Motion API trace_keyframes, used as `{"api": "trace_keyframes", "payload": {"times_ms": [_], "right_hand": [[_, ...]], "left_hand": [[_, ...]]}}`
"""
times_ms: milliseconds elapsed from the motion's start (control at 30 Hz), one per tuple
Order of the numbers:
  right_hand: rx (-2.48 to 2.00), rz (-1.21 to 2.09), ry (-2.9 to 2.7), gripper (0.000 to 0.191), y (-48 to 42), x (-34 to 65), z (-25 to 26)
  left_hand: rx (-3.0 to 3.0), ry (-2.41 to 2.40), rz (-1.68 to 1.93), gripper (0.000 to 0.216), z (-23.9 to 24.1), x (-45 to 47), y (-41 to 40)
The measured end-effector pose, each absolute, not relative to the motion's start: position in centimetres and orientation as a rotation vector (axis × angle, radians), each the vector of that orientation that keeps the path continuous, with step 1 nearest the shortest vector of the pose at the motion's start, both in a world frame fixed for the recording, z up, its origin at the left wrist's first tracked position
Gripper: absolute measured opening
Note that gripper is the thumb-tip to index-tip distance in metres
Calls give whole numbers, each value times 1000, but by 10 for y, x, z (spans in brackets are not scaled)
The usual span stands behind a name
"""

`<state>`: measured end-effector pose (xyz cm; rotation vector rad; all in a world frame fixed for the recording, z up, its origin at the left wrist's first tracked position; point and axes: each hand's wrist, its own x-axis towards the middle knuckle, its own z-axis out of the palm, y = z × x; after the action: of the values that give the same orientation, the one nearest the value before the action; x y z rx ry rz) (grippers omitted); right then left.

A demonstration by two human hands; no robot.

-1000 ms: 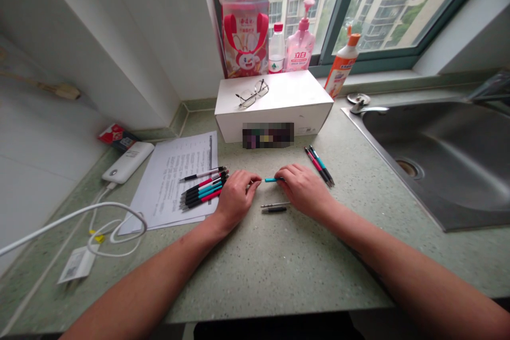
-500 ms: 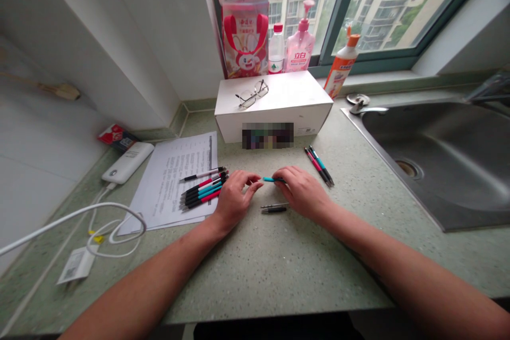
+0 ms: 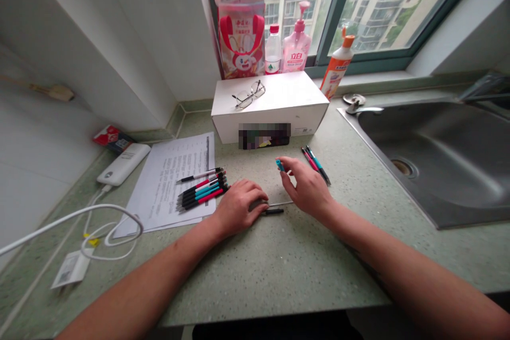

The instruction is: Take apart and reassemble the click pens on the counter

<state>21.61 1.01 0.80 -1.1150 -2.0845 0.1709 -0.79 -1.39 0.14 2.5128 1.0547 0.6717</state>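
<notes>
My right hand [image 3: 306, 183] holds a teal pen barrel [image 3: 280, 165] between thumb and fingers, raised and tilted over the counter. Down at the counter, my left hand [image 3: 241, 206] has its thumb and fingertips closed on the left end of a thin pen refill [image 3: 282, 203]. Just below that refill lies a black pen grip section [image 3: 274, 212], close to my left thumb. Several red, teal and white pens [image 3: 203, 191] lie in a row left of my left hand. Beyond my right hand rest a red pen [image 3: 308, 158] and a teal pen [image 3: 317, 164].
Printed papers [image 3: 159, 180] lie under the pen row. A white box [image 3: 295, 93] with glasses [image 3: 249, 95] on top stands behind. On the left are a power bank [image 3: 124, 163] and a looped white cable [image 3: 111, 206]. The steel sink [image 3: 434, 170] is on the right.
My hands have moved apart. The right one has lifted and tilted the teal barrel, while the left has come down onto the refill. The camera view has shifted slightly.
</notes>
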Motion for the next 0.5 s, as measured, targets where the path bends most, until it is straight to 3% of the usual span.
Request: {"api": "trace_keyframes", "payload": {"times_ms": [333,500], "right_hand": [[-1129,86,-2137,29,11,217,8],[-1223,79,-2080,31,14,222,11]], "left_hand": [[2629,1093,668,10,-1,-8,-13],[2420,1276,1005,8,-6,-12,-11]]}}
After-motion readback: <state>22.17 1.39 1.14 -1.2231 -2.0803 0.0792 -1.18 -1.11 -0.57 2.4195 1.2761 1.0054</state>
